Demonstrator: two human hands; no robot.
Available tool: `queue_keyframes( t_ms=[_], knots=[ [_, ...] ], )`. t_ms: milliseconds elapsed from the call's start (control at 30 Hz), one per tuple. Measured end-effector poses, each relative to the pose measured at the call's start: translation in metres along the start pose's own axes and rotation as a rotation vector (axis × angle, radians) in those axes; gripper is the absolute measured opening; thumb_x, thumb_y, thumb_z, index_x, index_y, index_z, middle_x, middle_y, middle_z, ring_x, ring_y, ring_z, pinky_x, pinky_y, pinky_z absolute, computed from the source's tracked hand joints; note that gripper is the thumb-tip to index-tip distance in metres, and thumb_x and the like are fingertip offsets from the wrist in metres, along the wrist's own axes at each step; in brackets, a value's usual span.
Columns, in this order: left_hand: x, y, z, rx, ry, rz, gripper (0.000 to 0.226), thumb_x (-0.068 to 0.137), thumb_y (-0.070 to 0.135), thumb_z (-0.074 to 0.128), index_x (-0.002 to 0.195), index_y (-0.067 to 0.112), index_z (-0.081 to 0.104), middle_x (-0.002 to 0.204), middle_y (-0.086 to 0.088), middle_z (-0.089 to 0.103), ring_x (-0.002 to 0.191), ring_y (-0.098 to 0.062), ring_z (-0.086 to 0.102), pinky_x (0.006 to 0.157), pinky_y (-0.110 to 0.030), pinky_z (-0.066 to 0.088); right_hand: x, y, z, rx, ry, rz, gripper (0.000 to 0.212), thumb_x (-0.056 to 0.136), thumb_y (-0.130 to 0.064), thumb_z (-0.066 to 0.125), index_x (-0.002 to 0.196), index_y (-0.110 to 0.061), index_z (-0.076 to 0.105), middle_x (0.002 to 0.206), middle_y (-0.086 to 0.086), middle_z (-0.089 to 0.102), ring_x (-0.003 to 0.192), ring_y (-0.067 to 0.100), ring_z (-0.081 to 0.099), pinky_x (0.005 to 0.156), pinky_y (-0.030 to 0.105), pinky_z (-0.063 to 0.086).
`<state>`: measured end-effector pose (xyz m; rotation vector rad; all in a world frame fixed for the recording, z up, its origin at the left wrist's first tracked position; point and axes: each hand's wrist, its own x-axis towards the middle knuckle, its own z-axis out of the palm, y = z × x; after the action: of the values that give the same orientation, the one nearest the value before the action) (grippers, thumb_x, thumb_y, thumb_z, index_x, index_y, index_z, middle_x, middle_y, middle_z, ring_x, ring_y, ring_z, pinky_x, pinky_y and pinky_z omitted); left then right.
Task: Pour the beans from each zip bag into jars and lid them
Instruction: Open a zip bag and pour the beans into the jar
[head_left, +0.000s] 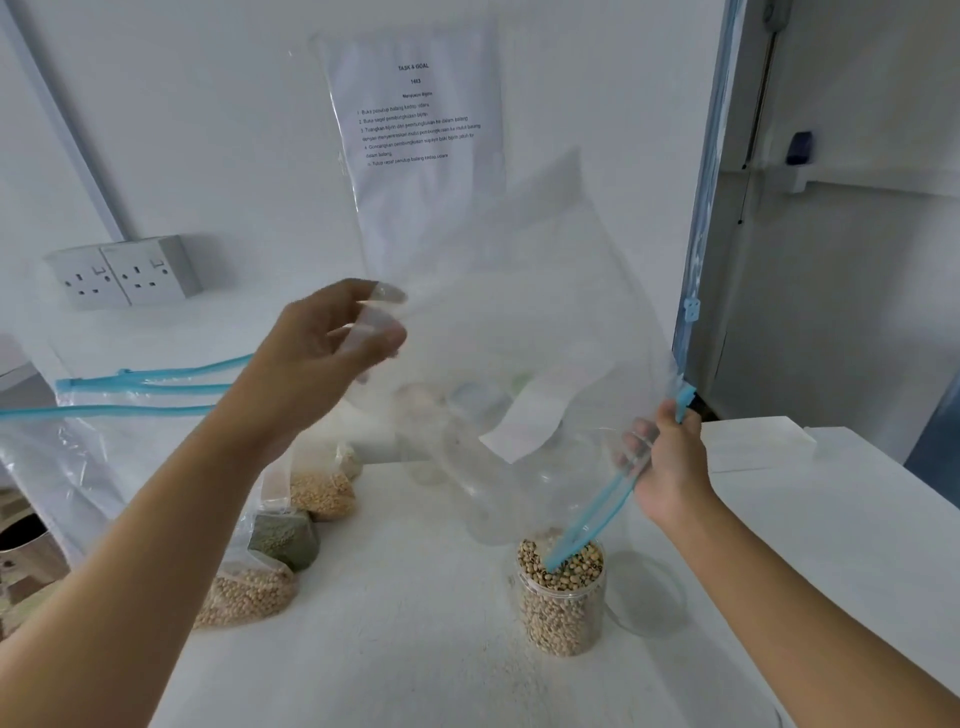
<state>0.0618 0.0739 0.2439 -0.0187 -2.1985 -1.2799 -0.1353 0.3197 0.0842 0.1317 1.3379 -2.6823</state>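
Observation:
Both hands hold up a large clear zip bag (524, 322) with a blue zip strip over an open clear jar (563, 597) that is full of pale speckled beans. My left hand (332, 343) pinches the bag's raised bottom corner. My right hand (662, 457) grips the zip edge, and one end of that blue strip dips into the jar's mouth. The bag looks empty. A clear round lid (647, 592) lies on the table just right of the jar. Three filled bags lie to the left: tan beans (244, 597), green beans (285, 535), yellow beans (322, 493).
An empty zip bag (78, 415) with blue strips lies at the far left. More clear jars (467, 410) stand behind the held bag, blurred through the plastic. A double wall socket (124, 275) and an instruction sheet (415, 119) are on the wall. The table's right edge (883, 499) runs diagonally.

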Motion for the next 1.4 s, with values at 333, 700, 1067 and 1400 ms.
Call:
queue_keyframes(
  t_ms=[333, 700, 1067, 1400],
  knots=[
    [0.029, 0.031, 0.033, -0.048, 0.012, 0.127, 0.02, 0.099, 0.019, 0.069, 0.118, 0.021, 0.072, 0.085, -0.001, 0.06, 0.075, -0.017, 0.054, 0.072, -0.036, 0.049, 0.005, 0.001, 0.0, 0.13, -0.001, -0.029, 0.018, 0.112, -0.029, 0.035, 0.095, -0.031, 0.042, 0.068, -0.005, 0.034, 0.054, 0.012, 0.031, 0.053, 0.029, 0.029],
    [0.034, 0.022, 0.021, -0.13, 0.067, 0.026, 0.018, 0.093, 0.02, 0.075, 0.11, 0.017, 0.074, 0.087, -0.002, 0.066, 0.077, -0.017, 0.054, 0.07, -0.031, 0.049, 0.003, -0.009, 0.001, 0.09, -0.061, -0.114, 0.016, 0.111, -0.031, 0.036, 0.097, -0.028, 0.042, 0.069, -0.005, 0.038, 0.053, 0.009, 0.036, 0.052, 0.024, 0.031],
    [0.009, -0.053, -0.019, 0.141, 0.066, -0.268, 0.03, 0.091, 0.021, 0.075, 0.118, 0.019, 0.062, 0.089, -0.009, 0.073, 0.079, -0.027, 0.069, 0.068, -0.035, 0.054, 0.002, -0.037, 0.017, -0.139, -0.039, -0.121, 0.014, 0.108, -0.032, 0.049, 0.095, -0.027, 0.047, 0.067, -0.005, 0.042, 0.052, 0.009, 0.035, 0.049, 0.024, 0.027],
    [-0.066, -0.162, -0.003, 0.276, -0.07, -0.575, 0.023, 0.093, 0.014, 0.073, 0.104, -0.001, 0.06, 0.047, 0.007, 0.058, 0.04, -0.003, 0.049, 0.046, -0.02, 0.045, -0.019, -0.066, 0.054, -0.447, -0.324, -0.255, 0.01, 0.103, -0.024, 0.058, 0.097, -0.017, 0.055, 0.069, 0.001, 0.05, 0.057, 0.012, 0.041, 0.049, 0.025, 0.032]
  ],
)
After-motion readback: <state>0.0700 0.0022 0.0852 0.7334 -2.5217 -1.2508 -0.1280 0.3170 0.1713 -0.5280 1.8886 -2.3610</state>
